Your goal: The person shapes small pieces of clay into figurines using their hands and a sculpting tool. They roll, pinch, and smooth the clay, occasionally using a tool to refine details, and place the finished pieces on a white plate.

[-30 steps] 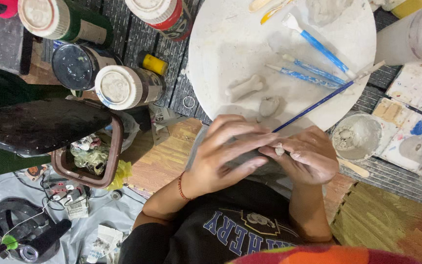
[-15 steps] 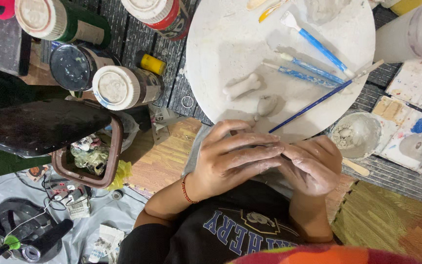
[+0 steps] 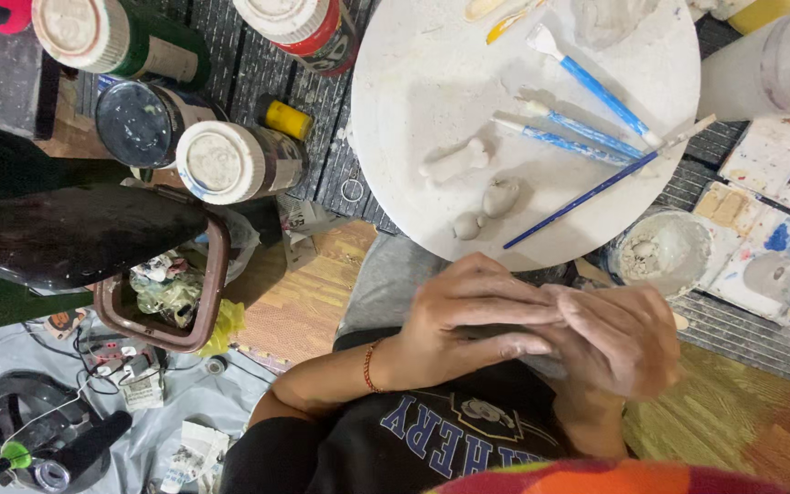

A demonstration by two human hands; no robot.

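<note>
We see the left hand (image 3: 477, 316) laid flat over the right hand (image 3: 614, 338), palms pressed together below the white round board (image 3: 432, 82); any held object is hidden.

Quick count of what's in front of me. Two hands, my left hand (image 3: 473, 320) and my right hand (image 3: 619, 338), pressed together. On the round white board (image 3: 432, 82) I've got three little clay lumps: one longish piece (image 3: 454, 163) and two small blobs (image 3: 500, 197) (image 3: 465, 225). Brushes with blue handles: four, counting the wide flat one (image 3: 587, 82), two short ones (image 3: 564, 142) (image 3: 587, 126), and the long thin one (image 3: 596, 187). Paint jars to the left: four, three with whitish lids (image 3: 70, 32) (image 3: 217, 163) (image 3: 276, 14) and one dark lid (image 3: 134, 123). One small yellow bottle (image 3: 287, 119). One cup of cloudy water (image 3: 665, 252). One brown bin (image 3: 171, 288).
</note>
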